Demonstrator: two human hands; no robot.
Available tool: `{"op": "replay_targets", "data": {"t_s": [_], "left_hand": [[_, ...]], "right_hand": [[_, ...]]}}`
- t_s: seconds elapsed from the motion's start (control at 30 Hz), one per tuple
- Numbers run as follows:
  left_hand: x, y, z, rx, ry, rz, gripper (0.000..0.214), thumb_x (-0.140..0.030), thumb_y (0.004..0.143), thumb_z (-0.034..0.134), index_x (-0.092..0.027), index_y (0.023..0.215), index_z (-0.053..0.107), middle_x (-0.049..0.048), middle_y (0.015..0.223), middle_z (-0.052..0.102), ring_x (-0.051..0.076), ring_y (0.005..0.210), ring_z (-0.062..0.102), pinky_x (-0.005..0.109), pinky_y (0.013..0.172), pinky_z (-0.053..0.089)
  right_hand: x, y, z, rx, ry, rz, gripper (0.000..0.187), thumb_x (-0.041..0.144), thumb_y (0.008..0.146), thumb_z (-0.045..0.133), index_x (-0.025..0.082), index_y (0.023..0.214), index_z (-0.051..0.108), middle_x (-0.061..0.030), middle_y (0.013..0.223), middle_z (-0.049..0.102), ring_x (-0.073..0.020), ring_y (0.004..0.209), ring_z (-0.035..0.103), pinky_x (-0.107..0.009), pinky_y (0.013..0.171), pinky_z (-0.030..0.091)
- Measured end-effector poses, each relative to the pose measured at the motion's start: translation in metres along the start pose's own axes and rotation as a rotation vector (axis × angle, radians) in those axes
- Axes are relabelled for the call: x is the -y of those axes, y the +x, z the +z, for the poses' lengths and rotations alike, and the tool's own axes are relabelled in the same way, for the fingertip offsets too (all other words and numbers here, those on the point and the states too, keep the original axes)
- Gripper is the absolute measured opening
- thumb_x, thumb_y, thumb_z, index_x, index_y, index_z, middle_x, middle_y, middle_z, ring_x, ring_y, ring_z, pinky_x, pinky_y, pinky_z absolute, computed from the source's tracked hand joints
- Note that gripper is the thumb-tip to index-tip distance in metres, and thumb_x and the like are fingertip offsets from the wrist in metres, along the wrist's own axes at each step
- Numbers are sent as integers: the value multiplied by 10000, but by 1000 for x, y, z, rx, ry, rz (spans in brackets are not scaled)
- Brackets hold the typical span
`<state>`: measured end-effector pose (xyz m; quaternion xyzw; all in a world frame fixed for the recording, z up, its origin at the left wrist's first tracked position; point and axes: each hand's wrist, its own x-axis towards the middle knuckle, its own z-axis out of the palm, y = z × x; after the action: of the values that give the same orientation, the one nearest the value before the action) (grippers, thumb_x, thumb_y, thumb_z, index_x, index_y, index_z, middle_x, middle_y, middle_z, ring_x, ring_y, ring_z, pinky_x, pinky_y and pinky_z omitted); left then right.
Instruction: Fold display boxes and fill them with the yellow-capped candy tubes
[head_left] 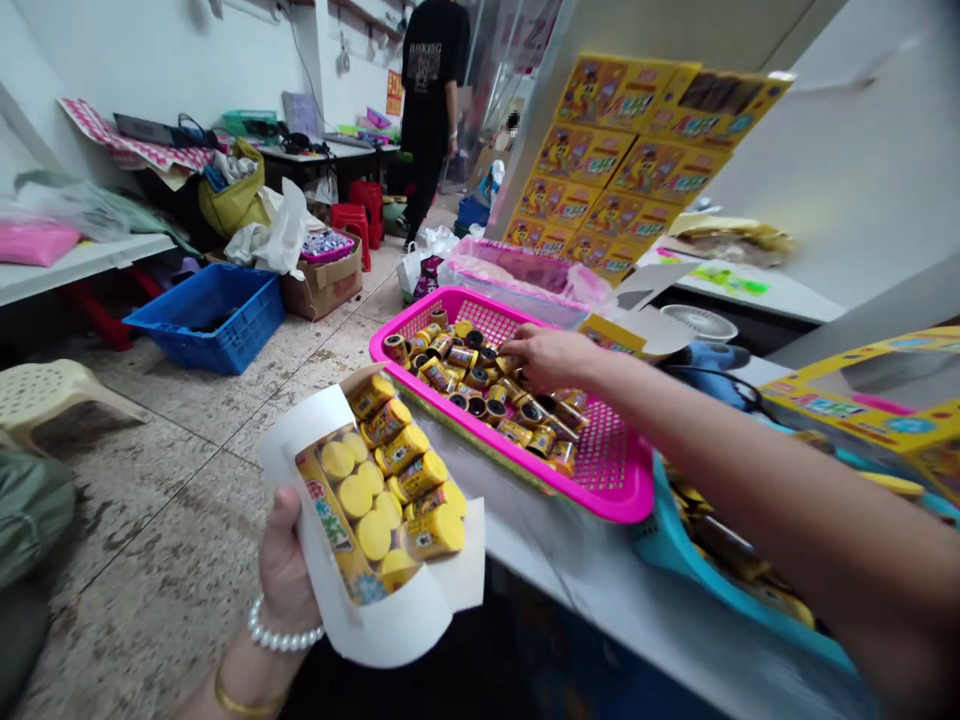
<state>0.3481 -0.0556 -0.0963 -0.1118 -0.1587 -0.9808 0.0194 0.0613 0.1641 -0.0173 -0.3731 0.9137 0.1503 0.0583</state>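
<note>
The black shirt [433, 50] across the room carries white capitals on its back, something like HANKING, though the letters are soft at this distance; the red sign [394, 92] on the far wall shows yellow characters, too small to read; the yellow cartons [615, 160] stacked upright display coloured lettering beside a cartoon figure, none of it legible from here; the white carton [328, 510] has bright characters down its side, also unreadable; the jars [401, 450] bear labels too tiny to make out.
</note>
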Motion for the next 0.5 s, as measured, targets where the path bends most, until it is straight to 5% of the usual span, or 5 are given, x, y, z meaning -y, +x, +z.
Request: {"op": "replay_targets", "data": {"t_s": [0.13, 0.23, 0.37, 0.5], "left_hand": [[0, -5, 0, -98, 42, 90, 356, -470, 886, 668, -323, 1205, 723, -9, 1140, 783, 280, 1336, 564, 450, 1182, 381], [-1, -9, 1, -116, 62, 128, 330, -455, 884, 674, -317, 1176, 738, -5, 1128, 786, 285, 1335, 564, 452, 1179, 384], [-4, -14, -2, -121, 94, 139, 352, -459, 887, 674, -332, 1213, 715, -28, 1177, 770, 282, 1331, 564, 441, 1148, 413], [-2, -14, -2, -134, 108, 123, 433, -440, 866, 709, -385, 1292, 658, -63, 1277, 723, 291, 1338, 547, 434, 1110, 453]], "right_hand": [[20, 1, -15, -20, -55, 47, 174, 216, 765, 643, 138, 882, 745, -191, 1058, 635, -332, 1031, 591, -391, 823, 468], [44, -14, -30, -78, 138, 20, 170, 223, 770, 624, 132, 886, 709, -144, 932, 639, -275, 900, 609, -366, 765, 472], [84, -52, -46, -119, 864, -153, 366, 268, 836, 566, 213, 1195, 607, -22, 874, 659, -165, 748, 614, -287, 650, 485], [128, -87, -49, -193, 1435, -311, 213, 263, 813, 698, 208, 1011, 638, -35, 1003, 713, -171, 893, 677, -308, 797, 544]]}}
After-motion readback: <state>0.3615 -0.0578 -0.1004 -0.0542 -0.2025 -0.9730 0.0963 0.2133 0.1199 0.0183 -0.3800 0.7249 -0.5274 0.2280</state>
